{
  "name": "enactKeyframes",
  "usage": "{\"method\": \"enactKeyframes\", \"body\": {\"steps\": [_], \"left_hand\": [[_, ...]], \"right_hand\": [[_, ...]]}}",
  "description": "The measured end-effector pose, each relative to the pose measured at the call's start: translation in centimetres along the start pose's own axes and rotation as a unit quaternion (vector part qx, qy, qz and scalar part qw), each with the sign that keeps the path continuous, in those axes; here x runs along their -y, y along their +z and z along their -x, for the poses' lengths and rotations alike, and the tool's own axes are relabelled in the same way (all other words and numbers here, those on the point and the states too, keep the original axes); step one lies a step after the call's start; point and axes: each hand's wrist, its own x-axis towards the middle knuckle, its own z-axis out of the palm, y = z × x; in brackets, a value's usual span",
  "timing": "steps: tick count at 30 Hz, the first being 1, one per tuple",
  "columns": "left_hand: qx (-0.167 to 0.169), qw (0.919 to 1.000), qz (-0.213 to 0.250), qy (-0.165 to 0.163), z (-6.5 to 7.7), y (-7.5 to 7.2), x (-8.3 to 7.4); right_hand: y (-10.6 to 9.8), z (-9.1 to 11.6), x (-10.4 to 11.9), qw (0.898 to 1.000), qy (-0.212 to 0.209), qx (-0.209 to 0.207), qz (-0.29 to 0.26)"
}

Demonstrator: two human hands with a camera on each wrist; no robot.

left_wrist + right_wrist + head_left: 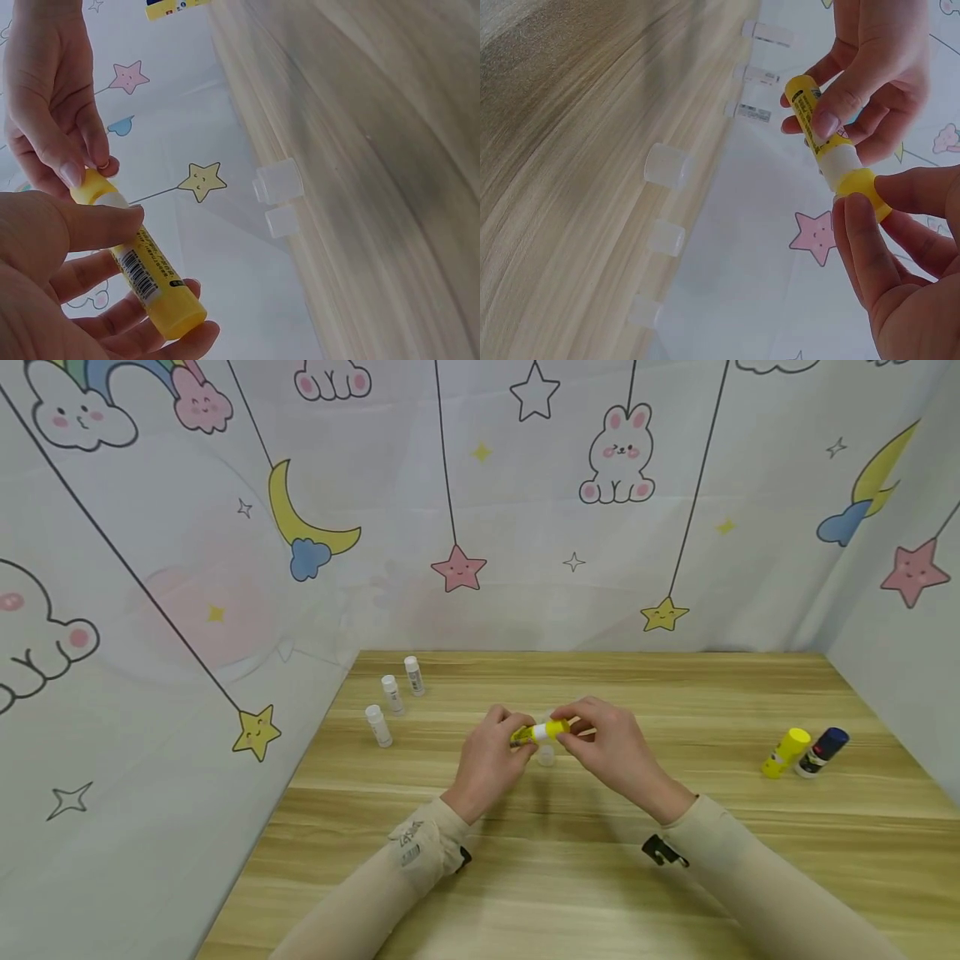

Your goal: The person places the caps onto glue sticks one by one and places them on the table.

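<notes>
The two hands are meeting over the middle of the worktop point(570, 893), and both are working on one yellow glue stick point(525, 736). The left hand point(491, 760) is gripping its body; in the left wrist view the thumb is pressing across the label from one side, and the fingers are curving along the other side. The right hand point(618, 760) is pinching the yellow cap point(557, 728) with the thumb and the fingertips, so its grasp is quite narrow. Between the body and the cap a white collar point(540, 732) is showing. The glue stick is staying in the air, lying nearly level in the head view, with its cap pointing to the right hand.

Below the hands, three translucent cap-like pieces point(667, 165) are standing on the worktop, in a row and apart from each other. Toward the left edge, three white sticks point(378, 727) are standing in a slanting line. At the right side, a second yellow stick point(786, 753) is standing just beside a stick with a dark blue cap point(830, 742). Behind, a white curtain point(525, 610) is hanging with drawn stars, moons and rabbits.
</notes>
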Motion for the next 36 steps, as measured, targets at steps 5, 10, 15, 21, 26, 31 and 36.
{"method": "enactKeyframes", "body": {"steps": [5, 10, 15, 21, 26, 31, 36], "left_hand": [[-0.002, 1.0, 0.0, 0.005, 0.06, -0.01, -0.08], [-0.003, 0.9999, 0.003, 0.011, 0.09, -0.03, -0.18], [-0.004, 0.9998, 0.006, 0.018, 0.15, -0.11, -0.31], [-0.007, 0.9997, 0.009, 0.023, 0.11, -0.11, -0.45], [-0.004, 0.9997, 0.005, 0.021, 0.11, -0.06, -0.52], [-0.002, 0.9998, 0.003, 0.019, 0.2, 0.04, -0.55], [-0.005, 0.9998, 0.012, 0.018, 0.27, 0.1, -0.57]], "right_hand": [[0.02, 0.02, -0.02, 1.0, 0.001, -0.004, -0.001], [0.01, 0.06, 0.01, 1.0, -0.001, -0.003, -0.007], [-0.01, 0.16, 0.04, 1.0, -0.003, -0.003, -0.017], [-0.01, 0.3, -0.04, 1.0, -0.003, -0.004, -0.022], [-0.07, 0.38, 0.07, 1.0, 0.001, -0.004, -0.024], [-0.06, 0.44, 0.13, 1.0, 0.004, -0.004, -0.026], [0.01, 0.47, 0.12, 1.0, 0.007, -0.004, -0.027]]}}
